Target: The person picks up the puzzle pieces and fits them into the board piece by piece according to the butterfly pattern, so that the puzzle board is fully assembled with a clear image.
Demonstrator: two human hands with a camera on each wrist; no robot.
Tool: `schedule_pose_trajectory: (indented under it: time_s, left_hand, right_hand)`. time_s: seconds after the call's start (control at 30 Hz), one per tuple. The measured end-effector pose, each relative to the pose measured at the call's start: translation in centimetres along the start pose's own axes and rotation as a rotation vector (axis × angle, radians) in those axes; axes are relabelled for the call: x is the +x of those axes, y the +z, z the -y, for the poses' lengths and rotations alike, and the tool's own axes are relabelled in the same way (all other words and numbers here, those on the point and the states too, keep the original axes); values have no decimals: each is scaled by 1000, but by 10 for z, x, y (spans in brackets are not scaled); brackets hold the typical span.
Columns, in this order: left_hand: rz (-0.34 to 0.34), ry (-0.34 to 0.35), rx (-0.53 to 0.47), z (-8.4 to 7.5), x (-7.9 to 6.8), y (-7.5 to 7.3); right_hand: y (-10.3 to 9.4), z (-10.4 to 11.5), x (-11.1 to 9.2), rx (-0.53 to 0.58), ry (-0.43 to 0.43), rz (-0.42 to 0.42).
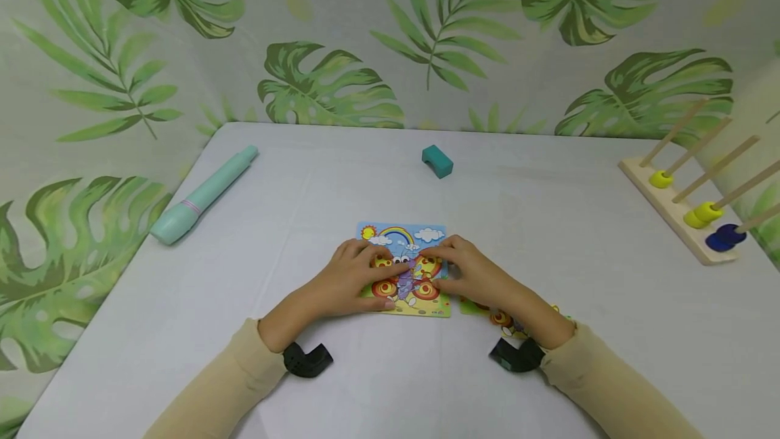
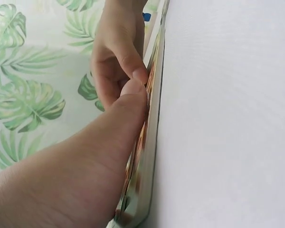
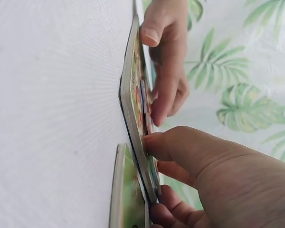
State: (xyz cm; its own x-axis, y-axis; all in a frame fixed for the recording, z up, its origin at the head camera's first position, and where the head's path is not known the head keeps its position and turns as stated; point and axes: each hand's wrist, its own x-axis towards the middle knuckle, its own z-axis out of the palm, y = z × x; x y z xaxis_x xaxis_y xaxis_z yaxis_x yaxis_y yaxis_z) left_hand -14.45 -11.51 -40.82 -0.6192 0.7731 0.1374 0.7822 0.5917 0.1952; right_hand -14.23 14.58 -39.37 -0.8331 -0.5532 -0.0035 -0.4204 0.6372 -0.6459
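Observation:
A butterfly jigsaw puzzle (image 1: 420,307), with a rainbow and a sun along its top, lies flat on the table. My left hand (image 1: 353,276) rests over its left side, the index finger stretched toward the middle and the thumb on the lower edge. At the upper right of the picture, my right hand (image 1: 472,273) pinches a yellow-and-red puzzle piece (image 1: 426,267) between thumb and fingers. Both hands meet close together over the puzzle in the left wrist view. Part of the picture is hidden under the fingers.
Beneath the right forearm lies a second picture board (image 1: 502,320), partly covered. A teal arch block (image 1: 438,161) sits toward the back. On the left is a mint-green tapered object (image 1: 204,195); on the right, a wooden peg rack (image 1: 667,212) with yellow and blue beads.

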Motion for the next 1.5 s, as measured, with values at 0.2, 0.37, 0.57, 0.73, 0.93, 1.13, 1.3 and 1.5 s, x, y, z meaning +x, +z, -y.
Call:
schedule_pose_trajectory:
  time_s: [0.2,0.37,0.57,0.73,0.93,1.13,1.3,1.5]
  left_hand:
    - [4,-12,27,-2,1,1]
    - [6,-27,20,-2,1,1]
    - [1,-33,16,-3,2,1]
    - [1,-42,11,-2,1,1]
    - [-3,-42,5,-2,1,1]
    - [-9,-38,4,-2,1,2]
    - [2,-39,-15,-4,1,1]
    - [19,-46,-33,-5,1,0]
  right_hand:
    - [-1,-2,1,33,-10,21]
    - [0,-2,3,37,-22,25]
    - [0,-2,4,55,-17,25]
    - [-1,-7,3,165,13,3]
    - [-1,-9,4,169,43,-15]
    - [-2,-9,5,136,44,-10]
    - [0,-11,5,121,43,-22]
    - [1,-13,5,104,49,-32]
